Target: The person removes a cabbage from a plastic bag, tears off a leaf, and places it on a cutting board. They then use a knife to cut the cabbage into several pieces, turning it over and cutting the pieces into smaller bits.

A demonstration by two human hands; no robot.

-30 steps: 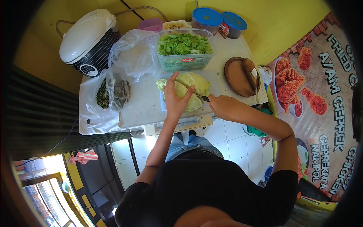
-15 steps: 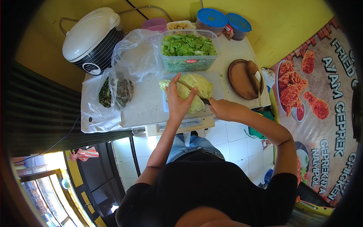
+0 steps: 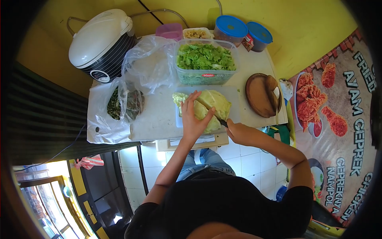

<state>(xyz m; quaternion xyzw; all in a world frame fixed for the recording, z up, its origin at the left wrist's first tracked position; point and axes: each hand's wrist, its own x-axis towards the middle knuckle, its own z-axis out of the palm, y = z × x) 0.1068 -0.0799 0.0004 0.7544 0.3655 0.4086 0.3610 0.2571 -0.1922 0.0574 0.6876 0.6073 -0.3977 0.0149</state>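
A pale green cabbage [image 3: 215, 102] lies on a translucent white cutting board [image 3: 235, 113], with a cut line running through it. My left hand [image 3: 193, 119] rests on the cabbage's near left part, fingers spread and thumb stretched out to the right. My right hand [image 3: 237, 132] is closed round the dark handle of a knife [image 3: 223, 122] at the cabbage's right edge. Most of the blade is hidden in the cut. Behind the board stands a clear container [image 3: 207, 77] of chopped green leaves.
A rice cooker [image 3: 99, 47] stands at the back left, near plastic bags [image 3: 145, 65] and bagged dark leaves [image 3: 133, 104]. Blue-lidded tubs [image 3: 230, 27] are at the back. To the right sits a wooden mortar [image 3: 254, 95] with a pestle [image 3: 271, 85].
The whole view has shifted, so the table sits slightly lower and further right. My right hand and the knife handle sit a little lower relative to the cabbage.
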